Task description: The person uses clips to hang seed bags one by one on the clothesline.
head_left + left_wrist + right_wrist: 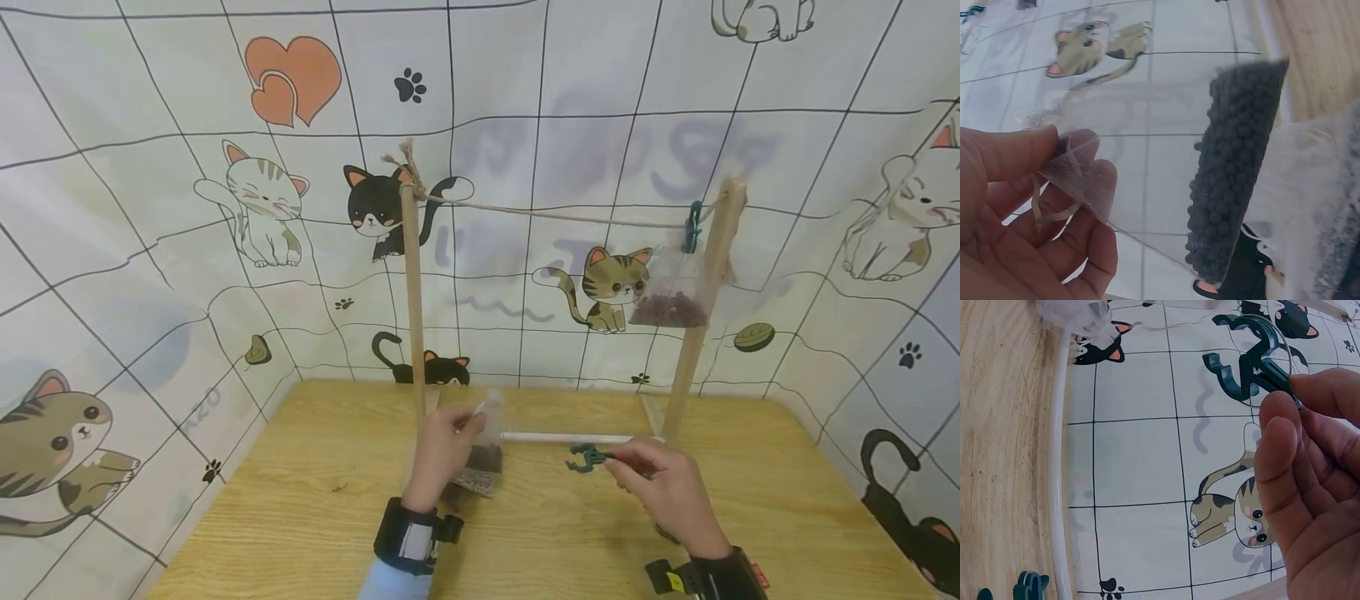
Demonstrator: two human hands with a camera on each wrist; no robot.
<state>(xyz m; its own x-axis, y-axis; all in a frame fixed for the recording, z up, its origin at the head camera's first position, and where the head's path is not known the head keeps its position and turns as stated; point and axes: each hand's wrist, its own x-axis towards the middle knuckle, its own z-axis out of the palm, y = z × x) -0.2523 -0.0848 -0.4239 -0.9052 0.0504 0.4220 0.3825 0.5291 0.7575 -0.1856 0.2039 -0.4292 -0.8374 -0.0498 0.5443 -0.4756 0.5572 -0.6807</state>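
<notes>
My left hand [442, 454] pinches the top of a clear plastic bag [1235, 162] between thumb and fingers. Small dark round pellets fill the bag's lower end, and it hangs above the table. My right hand [667, 492] pinches the handles of a dark green clothespin [1249, 365], whose jaws are spread apart with nothing between them. A second bag [474, 482] of speckled grains is just below the held one, partly hidden by it. Between two wooden posts runs a string [555, 214]; another green clothespin [692, 227] on it holds a bag of reddish-brown pieces [670, 310] at the right end.
The left post [413, 292] and right post [701, 333] rise from the wooden table [300, 517], joined low down by a white bar [570, 437]. More green clothespins [1029, 586] lie on the table near my right hand. A cat-patterned cloth [495, 317] stands behind.
</notes>
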